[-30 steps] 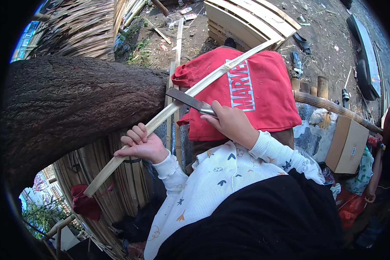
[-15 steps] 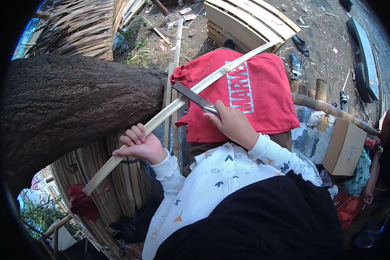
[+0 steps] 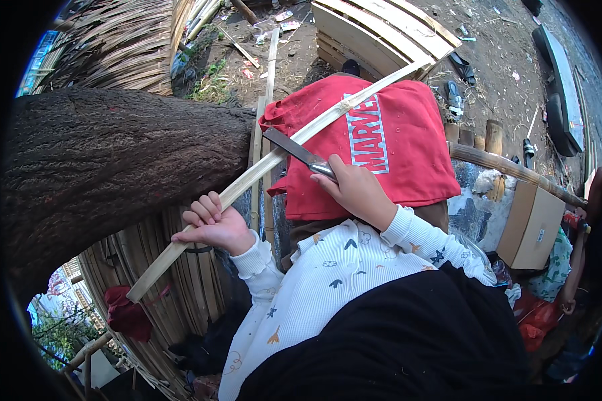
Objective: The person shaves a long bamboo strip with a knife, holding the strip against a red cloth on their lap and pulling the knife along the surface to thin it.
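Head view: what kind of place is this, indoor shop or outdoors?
Outdoors, probably a rough yard where bamboo is worked by hand. Bare dirt ground littered with scraps, a big tree trunk, stacked split slats. The left hand holds a bamboo strip; the right hand holds a knife against it.

- The left hand [image 3: 211, 224] sits low on the left, fingers curled tight in a closed grip, knuckles turned up and toward the far side.
- The right hand [image 3: 356, 190] lies farther out and right of it, closed in a fist, wrist bent slightly.
- Both forearms, in white patterned sleeves, run in from the near edge, converging toward the body.
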`<state>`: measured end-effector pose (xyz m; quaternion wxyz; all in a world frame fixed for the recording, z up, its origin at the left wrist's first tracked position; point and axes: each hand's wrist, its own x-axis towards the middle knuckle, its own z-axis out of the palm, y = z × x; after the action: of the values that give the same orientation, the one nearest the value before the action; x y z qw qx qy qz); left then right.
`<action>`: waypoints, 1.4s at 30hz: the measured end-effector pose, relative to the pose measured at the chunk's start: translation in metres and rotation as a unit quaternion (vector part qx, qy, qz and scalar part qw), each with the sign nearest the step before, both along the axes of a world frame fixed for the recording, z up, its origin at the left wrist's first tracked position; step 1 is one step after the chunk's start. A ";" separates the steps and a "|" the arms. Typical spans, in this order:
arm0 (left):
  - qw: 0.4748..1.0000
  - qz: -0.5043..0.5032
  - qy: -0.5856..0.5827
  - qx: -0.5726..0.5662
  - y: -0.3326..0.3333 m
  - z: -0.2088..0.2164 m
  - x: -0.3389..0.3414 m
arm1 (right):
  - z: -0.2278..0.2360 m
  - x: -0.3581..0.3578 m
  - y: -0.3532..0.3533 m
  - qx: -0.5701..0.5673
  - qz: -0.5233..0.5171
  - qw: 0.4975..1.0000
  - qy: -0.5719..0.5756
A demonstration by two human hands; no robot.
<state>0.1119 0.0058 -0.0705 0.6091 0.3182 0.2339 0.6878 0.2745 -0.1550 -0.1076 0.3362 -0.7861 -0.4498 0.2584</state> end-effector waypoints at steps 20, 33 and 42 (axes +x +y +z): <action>1.000 0.005 0.010 -0.007 -0.001 0.002 0.002 | -0.002 0.002 0.000 0.003 0.002 1.000 0.013; 1.000 0.006 -0.006 -0.026 -0.005 -0.008 0.009 | -0.003 0.006 -0.004 0.007 -0.031 0.999 0.006; 1.000 0.015 0.027 -0.002 -0.006 0.001 0.016 | -0.005 0.006 -0.005 0.035 -0.033 0.999 0.017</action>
<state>0.1283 0.0003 -0.0699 0.5928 0.3325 0.2563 0.6873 0.2805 -0.1604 -0.1123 0.3794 -0.7838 -0.4264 0.2447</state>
